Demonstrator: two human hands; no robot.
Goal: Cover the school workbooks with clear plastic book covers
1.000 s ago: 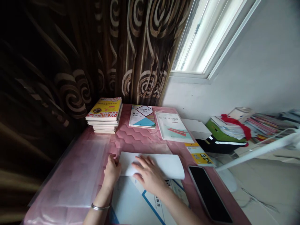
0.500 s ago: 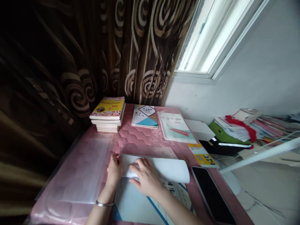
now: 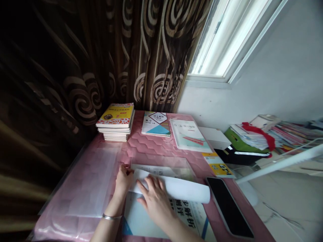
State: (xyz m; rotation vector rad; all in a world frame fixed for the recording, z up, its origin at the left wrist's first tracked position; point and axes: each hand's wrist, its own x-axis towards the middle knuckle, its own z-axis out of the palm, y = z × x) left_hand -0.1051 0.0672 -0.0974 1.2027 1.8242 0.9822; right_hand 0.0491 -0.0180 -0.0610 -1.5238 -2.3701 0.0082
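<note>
The white flap point(image 3: 185, 188) lies bent across a pale blue book point(image 3: 143, 215) at the near part of the pink tabletop point(image 3: 141, 146). The flap's long axis runs from left to right, roughly along the tabletop's far edge, with its right end slanting a little toward the near side. That right end is curved like a loose roll and points at the tabletop's right edge, stopping just short of the phone point(image 3: 229, 206). On the book, large dark characters run in columns from the flap toward the near edge.

The left hand point(image 3: 123, 181) is at the flap's left end, its fingers curled in; their tips are small and partly hidden, so I can't tell whether they pinch the flap or only press on it. The right hand point(image 3: 156, 200) lies over the flap left of its middle, fingers spread well apart and resting on top, gripping nothing. Most of the flap's length extends to the right of these fingers.

Just beyond the flap, a clear sheet point(image 3: 180, 163) partly covers a printed page. More clear plastic point(image 3: 88, 188) spreads along the tabletop's left edge. A book stack point(image 3: 116, 116) stands at the far left corner, and a white booklet point(image 3: 189, 134) lies near the far right one.
</note>
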